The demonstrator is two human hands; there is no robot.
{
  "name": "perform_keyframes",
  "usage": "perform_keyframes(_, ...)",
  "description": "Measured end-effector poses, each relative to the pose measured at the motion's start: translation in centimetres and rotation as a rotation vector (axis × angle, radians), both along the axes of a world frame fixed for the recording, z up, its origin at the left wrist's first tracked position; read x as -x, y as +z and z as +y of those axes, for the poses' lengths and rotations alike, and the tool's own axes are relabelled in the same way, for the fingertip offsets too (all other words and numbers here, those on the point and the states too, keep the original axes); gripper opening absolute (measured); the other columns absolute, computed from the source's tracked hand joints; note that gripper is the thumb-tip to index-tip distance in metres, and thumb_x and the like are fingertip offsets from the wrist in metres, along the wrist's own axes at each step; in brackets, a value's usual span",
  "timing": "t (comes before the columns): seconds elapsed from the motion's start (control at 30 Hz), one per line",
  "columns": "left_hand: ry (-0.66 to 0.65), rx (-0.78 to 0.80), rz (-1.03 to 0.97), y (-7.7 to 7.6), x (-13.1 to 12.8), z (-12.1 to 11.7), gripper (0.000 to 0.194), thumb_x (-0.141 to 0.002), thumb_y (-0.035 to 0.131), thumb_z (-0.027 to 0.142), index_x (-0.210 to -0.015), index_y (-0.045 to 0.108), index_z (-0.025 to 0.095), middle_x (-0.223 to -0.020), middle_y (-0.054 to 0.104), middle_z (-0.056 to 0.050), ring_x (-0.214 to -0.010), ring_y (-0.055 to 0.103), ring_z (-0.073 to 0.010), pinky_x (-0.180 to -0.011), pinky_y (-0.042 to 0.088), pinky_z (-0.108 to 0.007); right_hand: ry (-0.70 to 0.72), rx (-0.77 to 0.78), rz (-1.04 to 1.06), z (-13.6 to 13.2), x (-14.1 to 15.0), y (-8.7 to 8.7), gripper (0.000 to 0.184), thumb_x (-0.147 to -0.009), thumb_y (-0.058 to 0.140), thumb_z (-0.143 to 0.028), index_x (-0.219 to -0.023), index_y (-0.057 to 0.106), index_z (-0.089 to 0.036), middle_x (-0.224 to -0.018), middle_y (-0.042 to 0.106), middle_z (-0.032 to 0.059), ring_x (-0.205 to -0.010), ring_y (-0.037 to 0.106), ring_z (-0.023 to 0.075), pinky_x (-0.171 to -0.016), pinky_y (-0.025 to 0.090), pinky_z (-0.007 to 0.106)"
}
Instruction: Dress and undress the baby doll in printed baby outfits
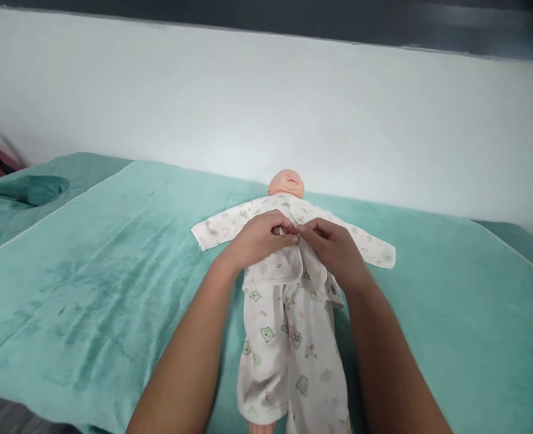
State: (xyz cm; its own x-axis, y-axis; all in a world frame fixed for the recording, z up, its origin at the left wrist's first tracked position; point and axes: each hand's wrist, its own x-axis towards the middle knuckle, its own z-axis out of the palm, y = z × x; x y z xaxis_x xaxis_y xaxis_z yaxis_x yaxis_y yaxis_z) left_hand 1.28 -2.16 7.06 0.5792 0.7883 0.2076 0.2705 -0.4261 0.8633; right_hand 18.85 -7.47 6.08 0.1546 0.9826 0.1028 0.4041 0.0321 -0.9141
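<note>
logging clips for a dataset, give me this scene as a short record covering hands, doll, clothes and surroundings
left hand: fingers pinching at the front edge of the shirt
right hand: fingers pinching at the same front opening, close beside the left fingertips
doll: on its back, head toward the wall
shirt: white with small prints, sleeves spread to both sides, lower front edges apart
pants: matching print, on the doll's legs
surface: green cover under the doll

Soft, diffuse light leaves the smooth white wall (230, 108) brightest near its middle; faint glare streaks the dark glossy strip (469, 15) above. Fine detail looks slightly smeared.
</note>
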Motion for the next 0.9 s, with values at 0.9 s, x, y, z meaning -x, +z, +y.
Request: perform_keyframes(0.9,0.057,0.285,-0.243,0.1,-0.9,-0.6,0.017,-0.080,0.071,0.034,-0.085,0.074,0.018,-0.079,0.067,-0.002,-0.072,0.058,-0.0121,-0.062,0.041,-0.024,-0.002,-0.188,0.269,0.8,0.1,-1.8,0.045,-0.083,0.066,-0.048,-0.057,0.044,-0.019,-0.059,0.033,-0.0039,-0.058,0.028,0.0105,-0.053,0.023,0.027)
